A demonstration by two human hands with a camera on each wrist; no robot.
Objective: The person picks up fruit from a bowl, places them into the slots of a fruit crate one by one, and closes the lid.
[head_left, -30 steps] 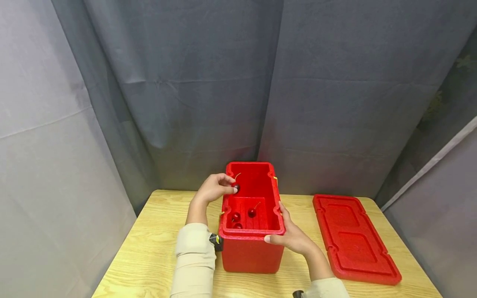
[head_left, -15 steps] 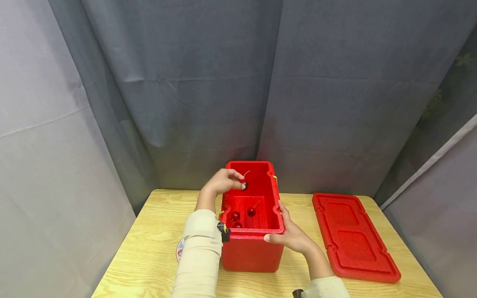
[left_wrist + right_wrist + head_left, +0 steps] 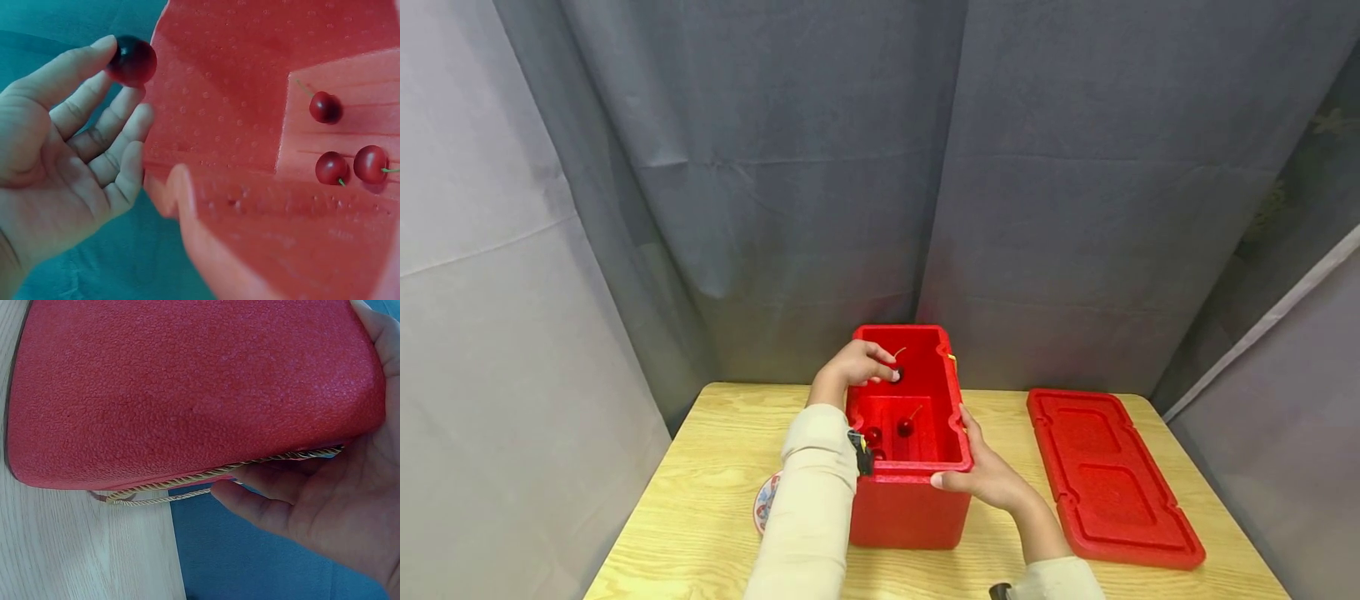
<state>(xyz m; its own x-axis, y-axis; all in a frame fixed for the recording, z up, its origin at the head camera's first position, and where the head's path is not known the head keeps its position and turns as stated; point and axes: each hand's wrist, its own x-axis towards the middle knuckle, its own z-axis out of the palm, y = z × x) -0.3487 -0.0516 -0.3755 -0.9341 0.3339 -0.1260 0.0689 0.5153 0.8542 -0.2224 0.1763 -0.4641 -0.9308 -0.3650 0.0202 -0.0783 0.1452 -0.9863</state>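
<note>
Between thumb and fingertips, my left hand (image 3: pixel 856 364) pinches a dark red cherry (image 3: pixel 132 61) with a thin stem. It holds the cherry over the far part of an open red foam box (image 3: pixel 910 517), near the left rim. On the box floor lie three more stemmed cherries; one cherry (image 3: pixel 906 427) sits in the middle, and the other two are close together at the near left. My right hand (image 3: pixel 988 475) grips the box's near right corner, thumb on the front face, fingers along the right side by a gold cord (image 3: pixel 219 472).
A red lid (image 3: pixel 1116 479) lies flat on the wooden table (image 3: pixel 700 500) to the right. Left of the box, a round printed plate-like disc (image 3: pixel 765 502) is partly hidden under the left sleeve. Grey curtains (image 3: pixel 775 208) hang behind and at both sides.
My left hand has moved right with the cherry, from the box's left rim to over its inside. The printed disc has come into view beside the sleeve. My right hand stays on the corner.
</note>
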